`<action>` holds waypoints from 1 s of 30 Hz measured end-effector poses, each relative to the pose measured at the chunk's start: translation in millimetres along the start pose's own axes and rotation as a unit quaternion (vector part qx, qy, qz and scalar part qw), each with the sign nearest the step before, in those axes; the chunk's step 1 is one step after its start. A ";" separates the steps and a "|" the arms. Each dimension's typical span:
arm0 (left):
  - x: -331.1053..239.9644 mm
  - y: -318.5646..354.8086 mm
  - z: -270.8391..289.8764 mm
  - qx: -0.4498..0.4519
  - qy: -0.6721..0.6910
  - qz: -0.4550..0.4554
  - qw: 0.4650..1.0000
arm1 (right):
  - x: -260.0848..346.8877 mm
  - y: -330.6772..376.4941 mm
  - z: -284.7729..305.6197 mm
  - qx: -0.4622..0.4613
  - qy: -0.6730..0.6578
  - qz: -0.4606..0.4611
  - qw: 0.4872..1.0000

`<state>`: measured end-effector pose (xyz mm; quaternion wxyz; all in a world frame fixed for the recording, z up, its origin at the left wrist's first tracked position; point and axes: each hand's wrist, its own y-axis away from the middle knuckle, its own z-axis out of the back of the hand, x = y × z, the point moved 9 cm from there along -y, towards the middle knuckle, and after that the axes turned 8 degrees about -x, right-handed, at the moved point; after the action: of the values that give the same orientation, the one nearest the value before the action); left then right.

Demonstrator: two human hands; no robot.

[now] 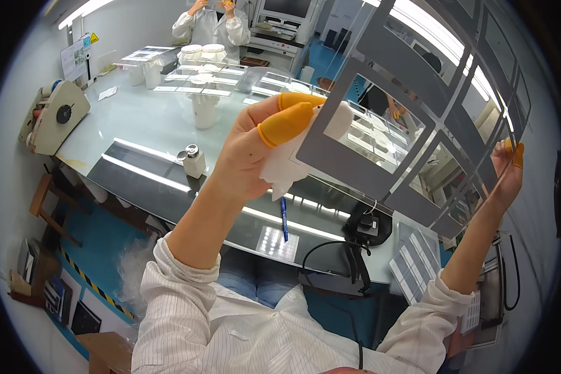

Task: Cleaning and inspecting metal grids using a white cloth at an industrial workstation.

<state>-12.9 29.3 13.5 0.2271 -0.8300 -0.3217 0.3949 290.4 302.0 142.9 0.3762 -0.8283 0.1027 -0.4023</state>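
Head view: glass-topped workbench [143, 124] runs left to far centre, reflecting ceiling strip lights; blue floor with a yellow-black hazard stripe shows at near left. On the bench: small metal-capped bottle [194, 161] near left-centre, white plastic containers [204, 57] and flat grey sheets laid out at the far end, beige tape dispenser [53, 117] at far left edge, blue pen [284, 218] at near edge. Another person in a white coat [209, 25] stands at far end. Grey frame sheet with rectangular clear windows [417, 112] is held up in the air in front of the camera, above bench, long axis diagonal from lower centre-right up to the upper right, face toward the camera. Left hand [255, 156], orange finger cots on thumb and forefinger, pinches a white wipe [287, 165] against the sheet's lower left corner. Right hand [508, 174], also cotted, grips the sheet's right edge, fingers closed on it.
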 end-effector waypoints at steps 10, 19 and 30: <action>-14.0 6.1 2.6 -0.072 -0.005 -0.031 0.997 | -0.4 11.8 -3.5 -0.063 -0.015 -0.005 0.998; -15.0 5.1 5.0 -0.053 -0.027 -0.003 0.998 | 19.9 8.3 -12.5 0.007 -0.028 0.025 0.999; -72.5 73.1 -85.6 -0.064 -0.653 -0.537 0.530 | 42.6 8.8 -7.5 -0.098 0.076 0.062 0.990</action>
<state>46.8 -83.5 54.4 0.0695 -0.0240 -0.7899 0.6088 313.9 271.7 164.8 0.3084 -0.8200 0.2215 -0.4282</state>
